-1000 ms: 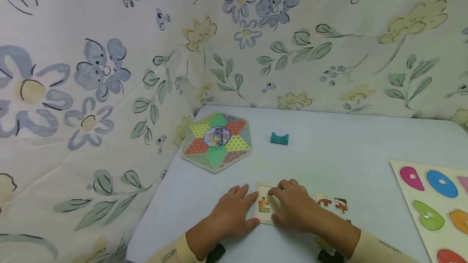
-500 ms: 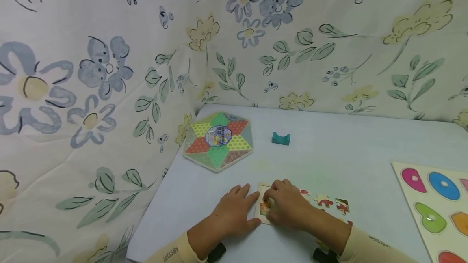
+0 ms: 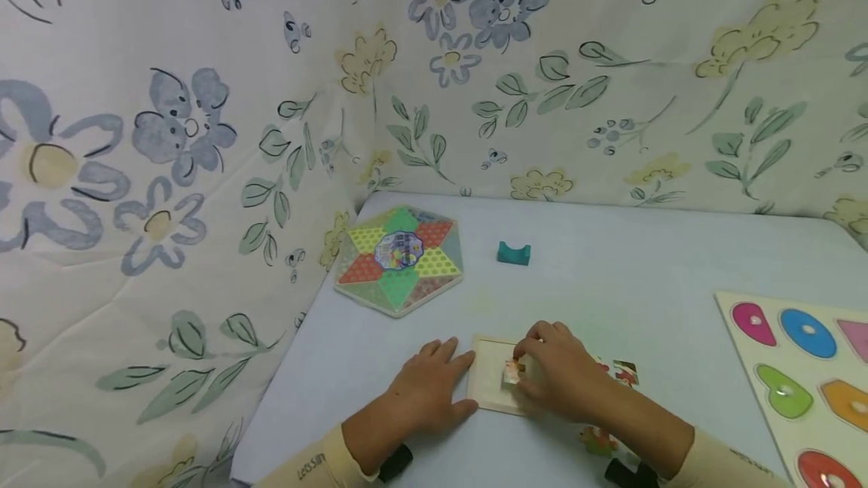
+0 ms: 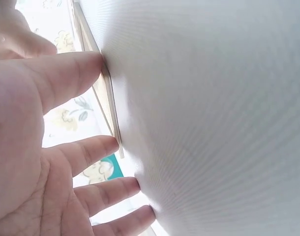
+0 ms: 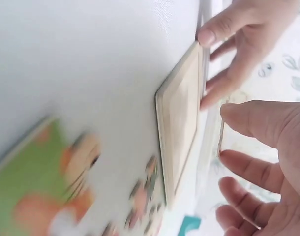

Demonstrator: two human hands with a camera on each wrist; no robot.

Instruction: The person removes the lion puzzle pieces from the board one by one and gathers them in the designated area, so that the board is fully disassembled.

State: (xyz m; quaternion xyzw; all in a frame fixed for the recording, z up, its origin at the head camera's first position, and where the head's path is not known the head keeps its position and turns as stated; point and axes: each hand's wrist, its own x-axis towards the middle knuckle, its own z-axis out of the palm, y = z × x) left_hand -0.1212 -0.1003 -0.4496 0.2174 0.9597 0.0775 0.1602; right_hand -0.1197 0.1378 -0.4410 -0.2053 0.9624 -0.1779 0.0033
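Note:
My left hand (image 3: pixel 427 390) lies with its fingers straight along the left edge of a small wooden puzzle tray (image 3: pixel 484 376); in the left wrist view its thumb and index fingertips are right at the tray's side. Thumb and index finger of my right hand (image 3: pixel 564 376) pinch a jigsaw piece (image 3: pixel 513 373) over the tray. The right wrist view shows that piece edge-on as a thin strip (image 5: pixel 221 137), raised above the bare tray floor. Several printed jigsaw pieces (image 3: pixel 625 372) lie to the tray's right, partly hidden by my right forearm.
A hexagonal Chinese checkers board (image 3: pixel 400 292) lies at the back left of the white table (image 3: pixel 610 277). Near it stands a small teal block (image 3: pixel 514 254) with a curved top. A knobbed shape board (image 3: pixel 735 352) lies at the right. Floral cloth (image 3: pixel 434 126) hangs behind and at left.
The jigsaw piece that lay in the tray is now lifted in my right hand, which closed on it and moved right. My left hand stays at the tray's edge.

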